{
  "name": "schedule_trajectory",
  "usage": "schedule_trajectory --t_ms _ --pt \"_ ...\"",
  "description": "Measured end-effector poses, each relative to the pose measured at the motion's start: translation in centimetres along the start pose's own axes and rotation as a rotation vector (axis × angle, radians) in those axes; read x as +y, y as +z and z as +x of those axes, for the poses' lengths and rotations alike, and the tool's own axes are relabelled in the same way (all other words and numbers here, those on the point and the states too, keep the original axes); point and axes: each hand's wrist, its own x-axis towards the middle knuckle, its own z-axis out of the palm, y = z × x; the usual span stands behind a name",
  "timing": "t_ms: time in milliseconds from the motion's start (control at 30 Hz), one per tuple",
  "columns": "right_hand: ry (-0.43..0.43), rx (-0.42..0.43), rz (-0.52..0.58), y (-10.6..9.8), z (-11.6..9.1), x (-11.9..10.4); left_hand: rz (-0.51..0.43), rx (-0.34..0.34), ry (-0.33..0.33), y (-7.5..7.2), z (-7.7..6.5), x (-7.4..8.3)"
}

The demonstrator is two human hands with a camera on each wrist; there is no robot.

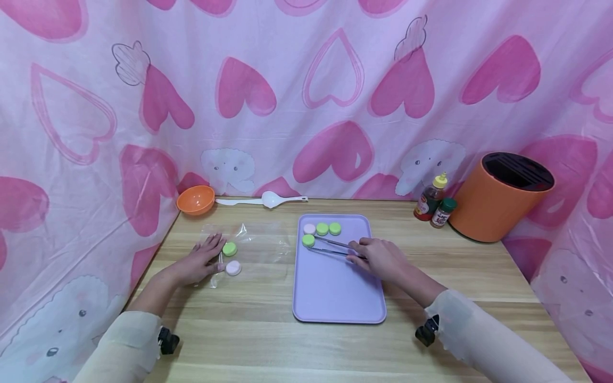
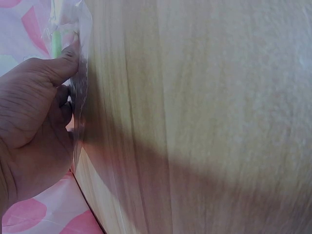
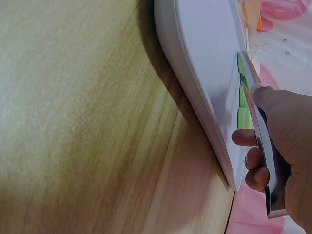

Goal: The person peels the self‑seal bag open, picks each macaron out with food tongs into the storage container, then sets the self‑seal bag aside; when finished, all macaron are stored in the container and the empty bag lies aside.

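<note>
My right hand (image 1: 380, 258) grips metal tongs (image 1: 335, 252) over the lilac tray (image 1: 337, 292). The tong tips reach the sides of a green macaron (image 1: 308, 241) at the tray's left. Just behind it lie a pale pink macaron (image 1: 309, 229) and two more green macarons (image 1: 322, 229) in a row. On the left, my other hand (image 1: 198, 260) rests palm down on a clear plastic bag (image 1: 268, 244), fingers extended. Beside its fingers is a green macaron (image 1: 230, 249), and by the thumb a pink macaron (image 1: 233, 267). In the left wrist view, the thumb (image 2: 66, 66) presses the plastic.
At the back left stand an orange bowl (image 1: 196, 200), a white knife (image 1: 239, 201) and a white ladle (image 1: 271, 199). A yellow-capped bottle (image 1: 429, 200), a green-lidded jar (image 1: 442, 214) and an orange knife block (image 1: 495, 205) stand at the back right. A heart-patterned curtain (image 1: 287, 127) surrounds the table.
</note>
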Motion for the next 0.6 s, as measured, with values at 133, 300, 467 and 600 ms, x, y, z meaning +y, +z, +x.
schedule_trajectory --t_ms 133,300,467,600 --pt "-0.003 0.005 0.006 -0.1 -0.1 0.1 -0.020 0.006 0.020 0.0 -0.2 0.0" --pt "0.015 0.007 0.026 -0.5 -0.2 0.1 -0.032 0.003 0.023 0.0 -0.2 -0.1" --pt "0.023 0.009 0.031 -0.8 -0.1 -0.1 -0.005 -0.002 -0.011 -0.1 -0.1 0.3" --pt "0.015 0.007 0.029 -1.2 0.2 -0.6 0.008 -0.003 -0.010 -0.1 -0.1 0.4"
